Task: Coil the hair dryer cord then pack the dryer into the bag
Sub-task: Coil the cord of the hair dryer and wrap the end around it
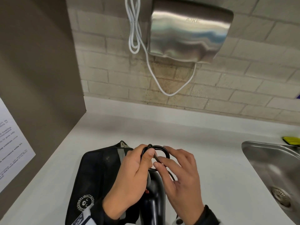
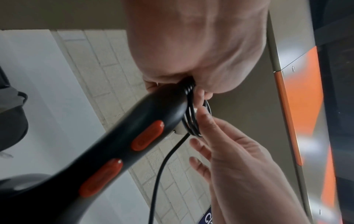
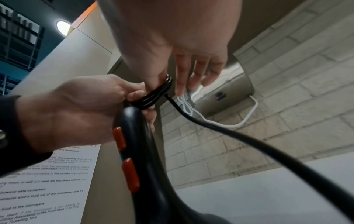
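A black hair dryer (image 1: 154, 192) with orange switches (image 2: 147, 137) hangs handle-up over the white counter. Its black cord (image 1: 162, 151) is wound into a small coil at the handle's end. My left hand (image 1: 134, 169) grips the coil (image 3: 153, 97) and the handle's end, thumb over the loops. My right hand (image 1: 180, 176) pinches the coil's far side between thumb and forefinger, its other fingers spread. The loose cord (image 3: 249, 141) trails down from the coil. A black bag (image 1: 97, 176) with a round white logo lies flat under my left hand.
A steel sink (image 1: 272, 168) sits in the counter (image 1: 211, 143) at the right, a yellow sponge (image 1: 292, 140) behind it. A steel hand dryer (image 1: 188, 30) with a white cable (image 1: 134, 30) hangs on the brick wall. A side panel with a printed notice (image 1: 11, 143) stands at the left.
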A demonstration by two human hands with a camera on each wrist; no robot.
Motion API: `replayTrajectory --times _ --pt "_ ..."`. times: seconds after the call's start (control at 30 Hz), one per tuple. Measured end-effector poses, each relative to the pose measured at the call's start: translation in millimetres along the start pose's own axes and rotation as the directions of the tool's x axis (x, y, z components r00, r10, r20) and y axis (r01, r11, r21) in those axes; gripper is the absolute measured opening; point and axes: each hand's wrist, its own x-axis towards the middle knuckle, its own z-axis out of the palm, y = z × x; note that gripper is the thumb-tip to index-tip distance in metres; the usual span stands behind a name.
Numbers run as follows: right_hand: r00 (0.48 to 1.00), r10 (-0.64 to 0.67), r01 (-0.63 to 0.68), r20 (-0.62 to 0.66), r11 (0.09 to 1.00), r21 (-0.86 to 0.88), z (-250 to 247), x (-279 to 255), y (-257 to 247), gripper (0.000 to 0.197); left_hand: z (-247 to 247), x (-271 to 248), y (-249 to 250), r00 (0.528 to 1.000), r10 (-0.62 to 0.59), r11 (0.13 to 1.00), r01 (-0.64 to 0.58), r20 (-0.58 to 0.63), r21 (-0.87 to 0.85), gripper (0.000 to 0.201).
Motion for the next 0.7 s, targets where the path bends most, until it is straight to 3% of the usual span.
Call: replayTrajectory --times 0.1,0.17,0.23,0.4,0.53,0.6,0.7 --pt "0.97 0.22 -0.228 0.101 0.97 0.082 -3 0 -19 0.02 1 -1 -4 1.0 0.005 0.994 -0.002 -0.028 0.105 0.031" --pt "0.902 0.372 -0.413 0.22 0.892 0.186 -10 2 -32 0.023 1 -1 -7 0.998 0.017 0.978 -0.003 -0.063 0.21 0.036" --pt "0.856 0.429 -0.496 0.288 0.839 0.223 -21 3 -42 0.024 3 -2 -8 0.998 0.02 0.963 -0.002 -0.066 0.268 0.038" --pt "0.843 0.405 -0.484 0.354 0.858 0.17 -38 -7 -55 0.02 4 4 -8 0.986 0.064 0.944 -0.011 -0.151 0.328 0.034" --pt "0.903 0.303 -0.355 0.306 0.926 0.13 -52 -20 -48 0.027 2 5 -10 0.984 0.075 0.934 -0.014 -0.159 0.357 0.034" --pt "0.885 0.283 -0.414 0.369 0.84 0.351 -62 -23 -41 0.028 3 4 -10 0.985 0.078 0.925 -0.015 -0.152 0.38 0.03" --pt "0.804 0.383 -0.593 0.454 0.57 0.569 -77 -25 -35 0.038 3 5 -8 0.989 0.067 0.927 -0.012 -0.134 0.374 0.031"
